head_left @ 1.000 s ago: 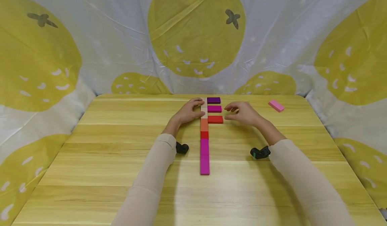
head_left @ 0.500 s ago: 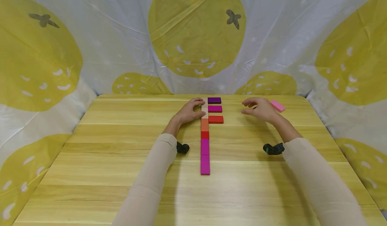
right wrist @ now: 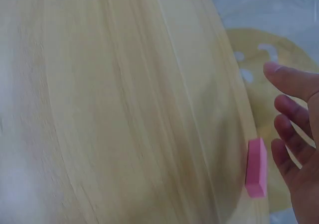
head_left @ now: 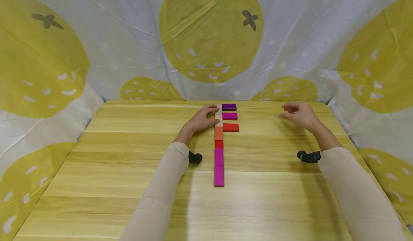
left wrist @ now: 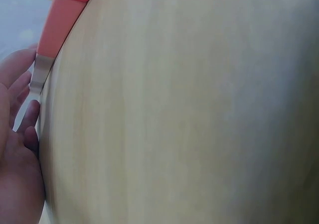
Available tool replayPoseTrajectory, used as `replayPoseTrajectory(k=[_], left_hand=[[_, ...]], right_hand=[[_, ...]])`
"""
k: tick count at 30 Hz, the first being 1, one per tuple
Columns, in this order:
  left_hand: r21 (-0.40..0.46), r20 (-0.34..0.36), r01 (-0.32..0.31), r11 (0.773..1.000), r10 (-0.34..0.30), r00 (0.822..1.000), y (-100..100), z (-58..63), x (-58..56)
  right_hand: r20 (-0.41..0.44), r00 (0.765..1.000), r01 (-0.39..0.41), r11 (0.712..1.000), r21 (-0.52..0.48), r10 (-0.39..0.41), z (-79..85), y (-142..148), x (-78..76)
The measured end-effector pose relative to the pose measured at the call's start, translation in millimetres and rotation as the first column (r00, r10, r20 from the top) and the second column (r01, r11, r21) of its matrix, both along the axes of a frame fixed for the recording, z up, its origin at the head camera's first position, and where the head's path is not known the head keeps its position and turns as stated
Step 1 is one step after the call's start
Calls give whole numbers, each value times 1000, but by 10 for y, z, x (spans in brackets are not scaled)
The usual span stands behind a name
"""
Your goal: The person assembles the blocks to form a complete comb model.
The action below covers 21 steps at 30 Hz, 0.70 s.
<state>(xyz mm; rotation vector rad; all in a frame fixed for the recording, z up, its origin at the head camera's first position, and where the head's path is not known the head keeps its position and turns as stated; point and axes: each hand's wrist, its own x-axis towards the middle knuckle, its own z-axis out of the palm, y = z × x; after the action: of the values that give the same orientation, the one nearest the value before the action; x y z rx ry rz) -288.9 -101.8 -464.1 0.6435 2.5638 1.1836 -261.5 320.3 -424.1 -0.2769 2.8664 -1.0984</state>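
Note:
My left hand (head_left: 200, 119) rests against the left side of two pale beige blocks (head_left: 218, 120), its thumb and fingers touching them. In the left wrist view those fingers lie beside the beige end (left wrist: 43, 69) of the row. Over the far right of the table is my right hand (head_left: 302, 116), fingers loosely bent and holding nothing. A pink block (right wrist: 256, 168) lies close by that hand in the right wrist view; the hand hides it in the head view.
Below the beige blocks the row continues with orange (head_left: 218, 133), red (head_left: 219, 144) and magenta (head_left: 219, 175) blocks. Purple (head_left: 229, 107), magenta (head_left: 230, 116) and red (head_left: 230, 127) blocks stick out rightward from its upper part. A patterned curtain (head_left: 213, 36) hangs behind the table.
My right hand has moved away rightward from the short side blocks to the pink block, which it now covers in the head view. The left hand has stayed in place.

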Motion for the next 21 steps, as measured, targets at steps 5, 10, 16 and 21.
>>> replayPoseTrajectory(k=[5, 10, 16, 21], left_hand=[[-5, -2, -2, 1000, 2, 1000, 1, -1, -2], [-5, -3, -2, 1000, 2, 1000, 0, 0, -3], [1, 10, -6, 1000, 6, 1000, 1, 4, 2], [1, 11, -8, 1000, 8, 1000, 2, 6, -1]], right_hand=[[-16, 998, 65, 998, -1, -65, -28, 132, 14], [-21, 992, 123, 992, 1, -123, -102, 251, 38], [-21, 983, 183, 983, -2, -183, -219, 389, 87], [-30, 979, 200, 980, 21, -200, -305, 461, 80]])
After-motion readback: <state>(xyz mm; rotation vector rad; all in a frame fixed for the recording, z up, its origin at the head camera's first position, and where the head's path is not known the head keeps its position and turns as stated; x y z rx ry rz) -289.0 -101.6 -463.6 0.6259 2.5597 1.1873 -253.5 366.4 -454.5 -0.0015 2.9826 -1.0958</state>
